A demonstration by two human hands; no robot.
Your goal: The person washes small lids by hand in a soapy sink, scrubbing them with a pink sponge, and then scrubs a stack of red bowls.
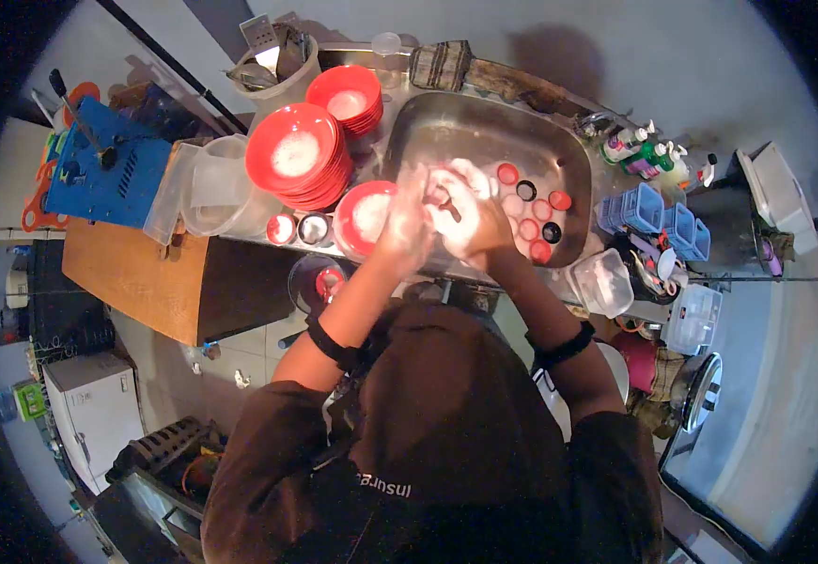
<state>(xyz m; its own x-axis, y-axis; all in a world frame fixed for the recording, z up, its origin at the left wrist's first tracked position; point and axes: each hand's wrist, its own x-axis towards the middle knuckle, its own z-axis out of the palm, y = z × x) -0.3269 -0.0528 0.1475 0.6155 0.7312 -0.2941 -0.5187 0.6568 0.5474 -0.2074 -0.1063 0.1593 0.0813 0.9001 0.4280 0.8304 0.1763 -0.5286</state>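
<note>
My left hand [409, 224] is over the near left side of the metal sink [446, 122], beside a red bowl [368, 218] with foam in it. Motion blur smears its fingers. Close on its right, my right hand [476, 218] has curled fingers with white foam on them. Whatever lies between the two hands is hidden by fingers and glare. Several red lids [560, 200] and a few black lids [552, 232] lie in the sink just right of my right hand.
Left of the sink stand a stack of large red bowls [298, 155] and a smaller stack [345, 96]. Clear plastic containers [225, 193] are farther left. Soap bottles [648, 155], blue baskets [639, 209] and a clear tub [603, 284] line the right side.
</note>
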